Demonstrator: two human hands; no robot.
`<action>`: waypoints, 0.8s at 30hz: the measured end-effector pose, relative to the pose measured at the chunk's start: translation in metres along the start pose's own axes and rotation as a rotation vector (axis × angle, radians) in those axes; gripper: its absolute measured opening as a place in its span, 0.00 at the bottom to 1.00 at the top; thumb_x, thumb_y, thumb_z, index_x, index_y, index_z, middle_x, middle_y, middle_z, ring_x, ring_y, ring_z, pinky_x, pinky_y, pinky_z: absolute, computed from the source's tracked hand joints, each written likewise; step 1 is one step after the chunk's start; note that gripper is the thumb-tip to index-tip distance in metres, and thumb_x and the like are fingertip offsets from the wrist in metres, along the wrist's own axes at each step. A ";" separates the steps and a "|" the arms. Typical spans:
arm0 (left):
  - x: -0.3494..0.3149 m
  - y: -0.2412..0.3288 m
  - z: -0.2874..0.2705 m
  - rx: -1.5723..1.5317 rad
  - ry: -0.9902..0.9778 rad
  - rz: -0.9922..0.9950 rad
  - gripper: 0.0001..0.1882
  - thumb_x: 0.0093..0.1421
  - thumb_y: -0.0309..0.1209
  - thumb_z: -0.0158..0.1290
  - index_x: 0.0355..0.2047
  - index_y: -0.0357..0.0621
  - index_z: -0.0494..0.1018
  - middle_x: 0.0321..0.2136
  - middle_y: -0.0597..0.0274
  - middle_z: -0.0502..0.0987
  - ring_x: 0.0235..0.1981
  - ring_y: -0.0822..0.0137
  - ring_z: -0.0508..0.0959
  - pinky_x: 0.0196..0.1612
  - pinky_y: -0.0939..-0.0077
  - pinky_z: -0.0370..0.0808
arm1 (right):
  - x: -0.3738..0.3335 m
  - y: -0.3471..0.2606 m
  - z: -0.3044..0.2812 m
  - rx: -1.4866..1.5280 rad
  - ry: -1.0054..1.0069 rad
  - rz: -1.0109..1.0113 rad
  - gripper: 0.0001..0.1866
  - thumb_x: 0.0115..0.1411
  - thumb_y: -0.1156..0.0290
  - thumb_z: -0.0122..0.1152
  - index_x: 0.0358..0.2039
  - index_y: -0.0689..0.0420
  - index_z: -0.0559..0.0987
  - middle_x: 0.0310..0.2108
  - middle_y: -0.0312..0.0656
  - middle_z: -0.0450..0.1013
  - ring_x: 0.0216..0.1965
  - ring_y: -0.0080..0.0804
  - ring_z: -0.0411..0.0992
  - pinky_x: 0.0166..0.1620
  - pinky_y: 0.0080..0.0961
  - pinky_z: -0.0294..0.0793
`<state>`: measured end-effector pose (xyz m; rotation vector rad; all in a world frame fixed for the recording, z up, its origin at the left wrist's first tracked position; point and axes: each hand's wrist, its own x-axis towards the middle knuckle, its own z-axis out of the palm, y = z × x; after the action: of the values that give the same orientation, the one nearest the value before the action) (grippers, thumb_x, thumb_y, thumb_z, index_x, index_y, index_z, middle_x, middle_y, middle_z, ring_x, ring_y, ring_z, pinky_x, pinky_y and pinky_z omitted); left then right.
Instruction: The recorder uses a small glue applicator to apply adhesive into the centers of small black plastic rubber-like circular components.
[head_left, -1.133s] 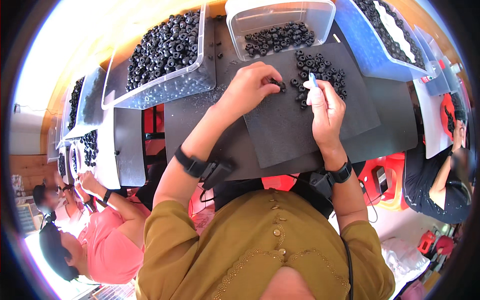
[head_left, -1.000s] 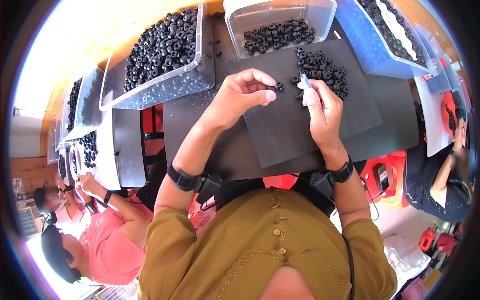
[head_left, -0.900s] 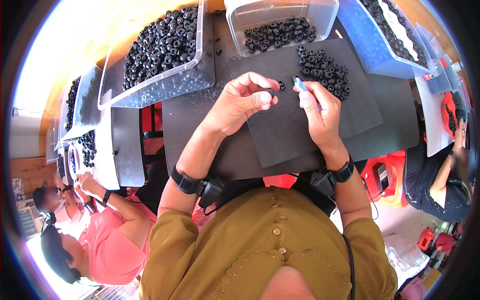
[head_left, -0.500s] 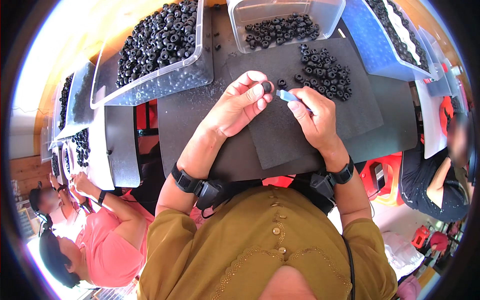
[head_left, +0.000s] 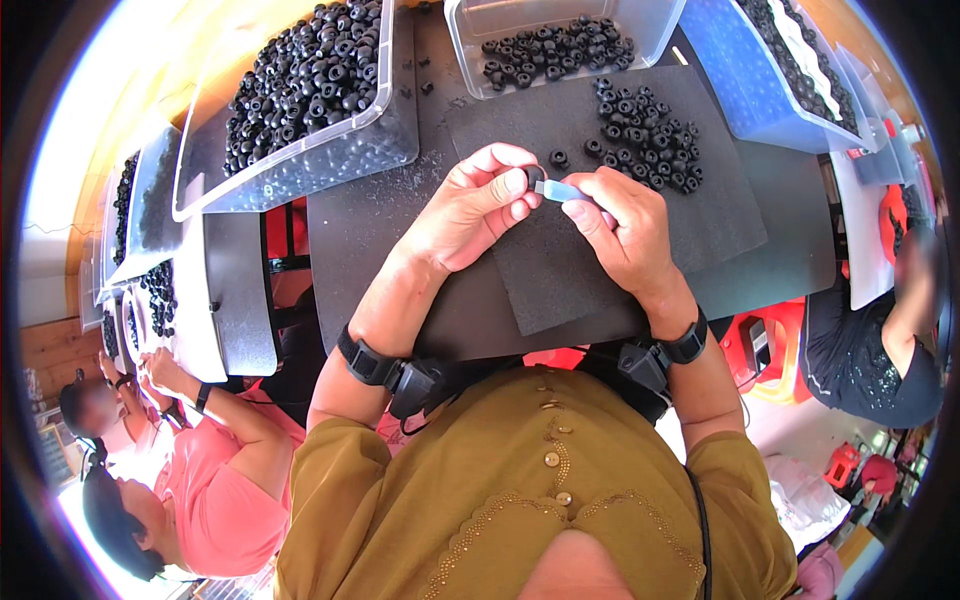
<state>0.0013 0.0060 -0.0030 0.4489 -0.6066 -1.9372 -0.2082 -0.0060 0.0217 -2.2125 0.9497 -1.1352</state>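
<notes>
Over a dark mat [head_left: 570, 290], my left hand [head_left: 465, 215] pinches a small black round part [head_left: 534, 176] between thumb and fingers. My right hand [head_left: 628, 228] grips a small trimming knife with a light-blue handle [head_left: 562, 191]. Its short flat tip points left and meets the edge of the part, though the exact contact is partly hidden by my fingers. One loose black part [head_left: 558, 158] lies just beyond my hands. A heap of similar parts [head_left: 650, 140], each with a hole, spreads over the mat on the far right.
A clear bin [head_left: 300, 160] full of black parts stands far left, and another clear bin [head_left: 560, 85] holds fewer at the far middle. A bluish bin [head_left: 765, 95] is at the far right. Co-workers sit left, in a pink shirt [head_left: 225, 480], and right, in dark clothes [head_left: 865, 355].
The knife has moved left from beside the black part to its edge. My left hand keeps its pinch on the part. The whole view has shifted slightly.
</notes>
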 end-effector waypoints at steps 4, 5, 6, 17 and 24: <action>0.000 0.001 0.000 0.007 -0.006 -0.001 0.08 0.63 0.27 0.55 0.43 0.42 0.74 0.37 0.62 0.78 0.36 0.72 0.79 0.40 0.83 0.78 | 0.000 0.000 0.000 -0.002 0.005 0.001 0.08 0.58 0.69 0.63 0.32 0.60 0.79 0.22 0.41 0.72 0.21 0.38 0.71 0.25 0.29 0.68; -0.001 0.001 0.000 0.007 -0.006 -0.002 0.08 0.63 0.27 0.55 0.43 0.42 0.74 0.37 0.62 0.78 0.36 0.72 0.79 0.40 0.83 0.78 | 0.000 0.000 0.000 0.001 0.000 -0.001 0.08 0.58 0.69 0.63 0.32 0.60 0.79 0.23 0.42 0.72 0.21 0.38 0.71 0.25 0.30 0.68; -0.001 0.000 0.000 0.019 -0.007 -0.013 0.10 0.63 0.28 0.55 0.44 0.43 0.73 0.38 0.61 0.77 0.36 0.73 0.77 0.40 0.84 0.76 | 0.000 0.000 0.000 0.004 -0.005 -0.004 0.08 0.58 0.69 0.63 0.32 0.60 0.79 0.23 0.42 0.72 0.21 0.38 0.71 0.25 0.30 0.68; -0.007 -0.004 0.019 0.275 -0.087 -0.082 0.10 0.60 0.33 0.59 0.38 0.44 0.74 0.30 0.60 0.74 0.28 0.76 0.69 0.32 0.85 0.68 | 0.004 0.015 -0.008 0.054 0.253 0.241 0.09 0.63 0.71 0.57 0.34 0.65 0.78 0.22 0.45 0.73 0.22 0.31 0.72 0.27 0.25 0.68; -0.003 0.002 0.007 0.222 -0.022 -0.151 0.12 0.64 0.35 0.55 0.41 0.40 0.75 0.33 0.64 0.78 0.31 0.76 0.77 0.37 0.84 0.77 | 0.000 0.004 0.002 0.335 0.040 0.109 0.14 0.53 0.71 0.69 0.40 0.60 0.80 0.28 0.38 0.72 0.29 0.25 0.69 0.32 0.22 0.67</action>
<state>-0.0004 0.0096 0.0040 0.6290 -0.8265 -2.0279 -0.2082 -0.0087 0.0183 -1.8554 0.8170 -1.1947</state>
